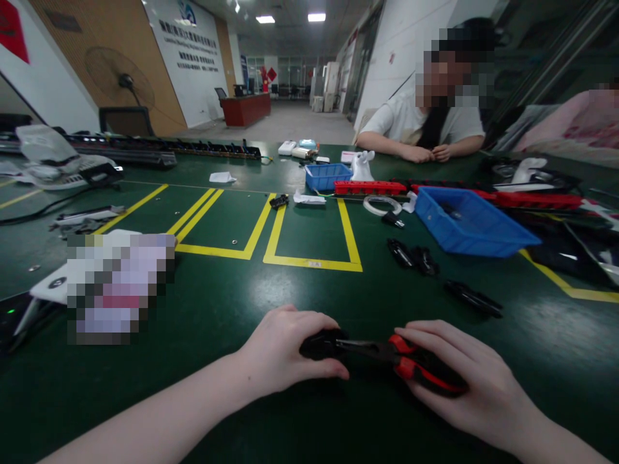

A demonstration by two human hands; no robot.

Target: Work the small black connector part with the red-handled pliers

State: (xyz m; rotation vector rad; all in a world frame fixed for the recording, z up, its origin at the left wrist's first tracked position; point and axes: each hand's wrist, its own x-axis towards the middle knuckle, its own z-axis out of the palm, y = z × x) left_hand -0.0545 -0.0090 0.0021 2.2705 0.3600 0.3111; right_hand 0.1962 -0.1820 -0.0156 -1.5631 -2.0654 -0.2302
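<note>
On the table (pixel 217 296), the near bin (pixel 476 238) lies behind the pliers (pixel 406 368); the far bin (pixel 329 180), left of it.

The left hand (pixel 294 351) hides part of a black piece (pixel 320 345), the right hand (pixel 471 370) part of the pliers (pixel 384 352). The slab (pixel 128 283) at left is too blurred to tell. The label (pixel 314 264) is illegibly small. A far person in pink (pixel 568 125) is cut off at right.

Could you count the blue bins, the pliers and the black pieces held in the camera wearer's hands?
Blue bins: 2
Pliers, in the right hand: 1
Black piece, in the left hand: 1
Total: 4
</note>
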